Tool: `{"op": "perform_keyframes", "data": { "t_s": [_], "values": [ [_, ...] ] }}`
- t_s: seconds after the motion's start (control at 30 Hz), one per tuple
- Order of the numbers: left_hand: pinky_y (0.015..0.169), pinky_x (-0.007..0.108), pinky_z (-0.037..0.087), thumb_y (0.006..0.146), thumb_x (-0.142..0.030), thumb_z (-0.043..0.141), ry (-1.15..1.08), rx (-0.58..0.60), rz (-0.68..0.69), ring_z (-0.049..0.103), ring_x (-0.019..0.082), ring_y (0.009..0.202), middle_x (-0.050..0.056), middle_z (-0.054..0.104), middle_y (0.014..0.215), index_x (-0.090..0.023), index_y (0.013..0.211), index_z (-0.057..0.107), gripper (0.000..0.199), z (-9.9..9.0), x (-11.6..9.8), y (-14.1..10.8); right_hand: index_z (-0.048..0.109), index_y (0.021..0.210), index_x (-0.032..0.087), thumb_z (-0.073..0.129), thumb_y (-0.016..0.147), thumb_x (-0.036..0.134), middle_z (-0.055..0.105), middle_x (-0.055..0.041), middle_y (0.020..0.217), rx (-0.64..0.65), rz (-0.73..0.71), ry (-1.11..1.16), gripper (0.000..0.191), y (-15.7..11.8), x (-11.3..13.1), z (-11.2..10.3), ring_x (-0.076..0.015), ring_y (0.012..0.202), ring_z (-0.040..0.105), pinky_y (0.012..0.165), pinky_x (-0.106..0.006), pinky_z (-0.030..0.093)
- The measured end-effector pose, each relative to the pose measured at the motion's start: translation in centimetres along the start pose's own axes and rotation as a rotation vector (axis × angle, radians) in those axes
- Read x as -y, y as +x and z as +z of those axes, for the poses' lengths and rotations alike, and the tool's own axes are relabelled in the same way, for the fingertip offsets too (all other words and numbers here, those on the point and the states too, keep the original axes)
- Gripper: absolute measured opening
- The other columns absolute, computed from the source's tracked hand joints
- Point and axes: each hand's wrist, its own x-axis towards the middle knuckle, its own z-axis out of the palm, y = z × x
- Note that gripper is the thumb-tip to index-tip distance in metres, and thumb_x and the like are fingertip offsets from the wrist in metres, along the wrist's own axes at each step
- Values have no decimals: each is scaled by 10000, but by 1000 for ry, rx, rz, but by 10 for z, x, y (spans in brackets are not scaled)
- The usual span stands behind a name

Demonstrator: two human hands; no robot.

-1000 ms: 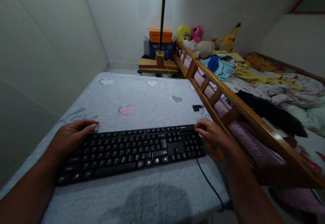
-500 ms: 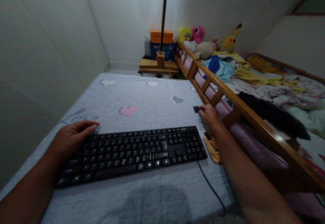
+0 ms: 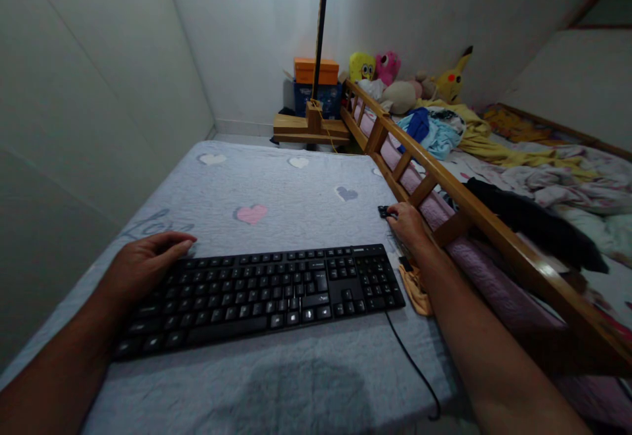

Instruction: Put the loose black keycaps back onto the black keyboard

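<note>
A black keyboard lies on the quilted bed cover, slightly tilted, its number pad to the right. My left hand rests at the keyboard's left end, fingers stretched out and thumb apart, holding nothing visible. Over by the bed rail, my right hand has its fingertips closed at a small cluster of black keycaps on the cover. Exactly what sits between those fingers is too small to make out. Partly hidden by my right forearm is a tan cloth pouch with a small black piece beside it.
A black cable runs from under the keyboard toward the near edge. The wooden rail borders the right side; beyond it lie clothes and plush toys. A wooden stand and orange box are at the back.
The whole view has shifted very slightly. My right hand stays at the black keycaps, and my left hand stays at the keyboard's left end.
</note>
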Motion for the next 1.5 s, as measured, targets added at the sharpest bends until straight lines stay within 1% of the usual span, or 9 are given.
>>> {"op": "perform_keyframes", "data": {
  "t_s": [0.23, 0.4, 0.5, 0.57, 0.63, 0.73, 0.97, 1.27, 1.5],
  "values": [
    [812, 358, 507, 626, -583, 662, -22, -1, -3, 686, 290, 898, 64, 772, 940, -197, 914, 743, 488, -1, -3, -3, 732, 873, 176, 616, 728, 106, 714, -111, 931, -3, 14, 40, 198, -4, 5, -7, -253, 938, 606, 922, -373, 430],
    [788, 345, 505, 630, -579, 668, -16, 0, -3, 685, 286, 895, 67, 772, 948, -194, 927, 742, 492, 0, 1, -1, 732, 922, 175, 620, 772, 207, 709, -89, 950, 11, 17, 139, 190, -21, 17, -34, -227, 887, 627, 846, -352, 473],
    [810, 346, 499, 642, -575, 665, -8, 9, 1, 684, 286, 911, 66, 771, 961, -192, 941, 741, 492, 0, 2, 0, 726, 920, 202, 674, 767, 277, 703, -38, 896, 163, -76, 324, 179, -44, 40, -56, -186, 786, 624, 749, -306, 486],
    [839, 353, 494, 643, -576, 662, -4, 10, 11, 682, 293, 936, 68, 771, 974, -191, 938, 743, 492, -1, 2, 0, 722, 880, 213, 680, 760, 251, 695, -26, 875, 332, -170, 482, 132, -61, 58, -68, -183, 805, 625, 766, -303, 480],
    [850, 358, 491, 640, -578, 663, 2, 5, 16, 680, 298, 949, 70, 771, 979, -190, 939, 745, 497, 0, 2, -1, 722, 854, 221, 683, 748, 204, 689, -21, 858, 440, -207, 538, 114, -75, 72, -74, -183, 824, 628, 784, -302, 476],
    [827, 352, 498, 651, -582, 657, 3, 4, 12, 685, 291, 922, 69, 771, 967, -185, 950, 744, 505, 0, 1, -1, 717, 818, 226, 678, 718, 126, 678, -18, 838, 470, -219, 500, 147, -87, 82, -72, -188, 834, 621, 796, -307, 461],
    [836, 340, 501, 648, -572, 657, 17, -12, 30, 682, 278, 925, 66, 771, 958, -187, 921, 747, 481, 0, 2, -1, 711, 840, 227, 641, 735, 85, 651, -21, 890, 469, -179, 411, 190, -94, 79, -57, -196, 893, 603, 812, -309, 438],
    [853, 351, 492, 671, -561, 646, 40, 7, 30, 683, 288, 933, 76, 771, 978, -178, 960, 747, 490, -1, 3, 0, 723, 897, 232, 625, 780, 114, 655, -32, 933, 464, -179, 460, 193, -100, 78, -59, -203, 940, 601, 852, -327, 435],
    [915, 378, 481, 668, -551, 650, 14, 3, 26, 675, 295, 984, 85, 763, 1016, -175, 972, 742, 493, 0, 6, 1, 691, 852, 217, 616, 764, 91, 637, -34, 917, 457, -187, 450, 171, -100, 81, -59, -200, 928, 586, 844, -326, 436]
  ]
}}
